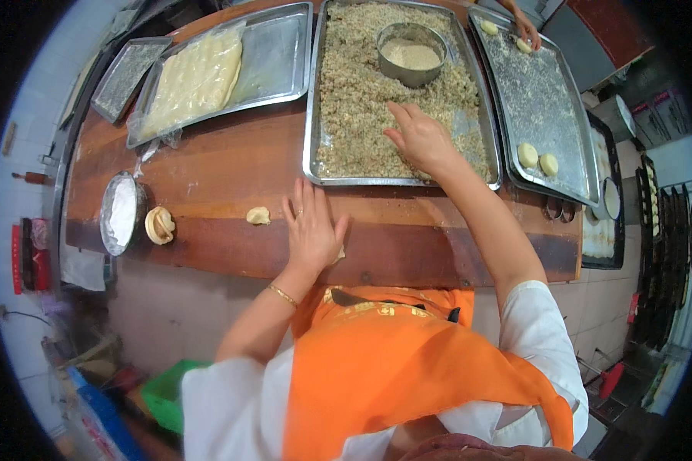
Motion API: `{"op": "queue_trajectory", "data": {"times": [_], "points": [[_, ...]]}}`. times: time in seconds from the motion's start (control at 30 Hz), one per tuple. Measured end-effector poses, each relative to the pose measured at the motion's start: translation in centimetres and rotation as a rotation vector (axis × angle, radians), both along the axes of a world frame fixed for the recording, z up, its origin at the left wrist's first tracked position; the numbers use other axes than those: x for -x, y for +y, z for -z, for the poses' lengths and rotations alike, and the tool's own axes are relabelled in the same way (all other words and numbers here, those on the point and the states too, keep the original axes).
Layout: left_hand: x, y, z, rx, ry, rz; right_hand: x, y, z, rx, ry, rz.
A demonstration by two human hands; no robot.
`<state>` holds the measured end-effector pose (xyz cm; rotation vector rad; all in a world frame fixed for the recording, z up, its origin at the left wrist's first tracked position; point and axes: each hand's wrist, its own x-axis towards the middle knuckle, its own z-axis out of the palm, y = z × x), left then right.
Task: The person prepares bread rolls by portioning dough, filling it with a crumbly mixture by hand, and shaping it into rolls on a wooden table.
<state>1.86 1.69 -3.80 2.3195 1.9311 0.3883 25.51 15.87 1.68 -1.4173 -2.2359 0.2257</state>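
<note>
My left hand [313,233] lies flat near the front edge of the wooden table, fingers stretched out. A bit of pale dough [341,254] peeks out beside its palm; the rest is hidden. To the left of this hand rests a small dough piece [259,216]. My right hand [424,144] reaches over a large metal tray [310,146] spread with crumbly beige filling [354,92]. Its index finger and thumb are apart, with nothing seen between them. Beyond it in the filling stands a round metal tin [414,75] holding pale grains.
A bowl of white flour [121,215] and a dough lump [160,225] sit at the left. Behind them, a tray [273,61] holds a plastic-covered dough sheet [196,77]. Another person's hand [527,29] touches a dough round on the right tray [542,100].
</note>
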Motion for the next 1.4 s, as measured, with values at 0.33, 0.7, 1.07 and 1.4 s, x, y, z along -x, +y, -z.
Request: {"op": "queue_trajectory", "data": {"times": [0.33,0.7,1.07,1.4], "points": [[0.4,-0.1,-0.4,0.039,-0.065,-0.04,1.8,1.1,2.3,0.046,-0.345,-0.183],[1.1,-0.1,0.7,-0.037,-0.181,-0.051,-2.1,5.1,6.3,0.462,0.833,0.406],[1.0,-0.4,0.6,-0.044,-0.229,-0.053,-2.3,4.6,4.3,0.507,0.752,0.319],[0.6,-0.5,0.1,-0.027,-0.259,-0.057,-1.7,3.6,1.6,0.43,0.97,0.314]]}}
